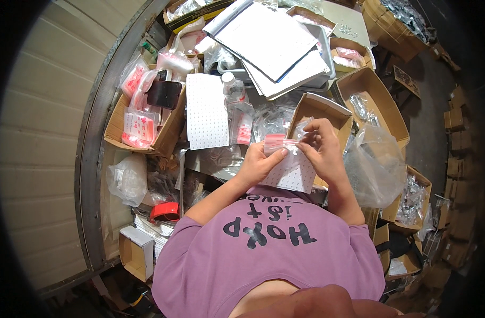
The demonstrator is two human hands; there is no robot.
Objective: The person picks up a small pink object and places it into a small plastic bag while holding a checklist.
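Observation:
My left hand (260, 163) holds a bundle of small clear zip bags with red edges (274, 139), its thumb pressed on top. My right hand (325, 151) is closed at the bundle's right side, thumb and forefinger pinching the edge of a clear bag; its other fingers are curled and raised. Just below both hands lies a white sheet of small labels (295, 176), partly covered by them. An open cardboard box (319, 108) stands right behind my right hand. More red-edged zip bags (244, 129) lie to the left, beyond my left hand.
A second label sheet (207, 114) lies left of a clear bottle (233, 87). A box of red-printed bags (165, 132) with a dark phone (164, 94) stands at left. Papers on a clipboard (269, 40) cover a grey bin at the back. A large clear bag (377, 169) sits at right.

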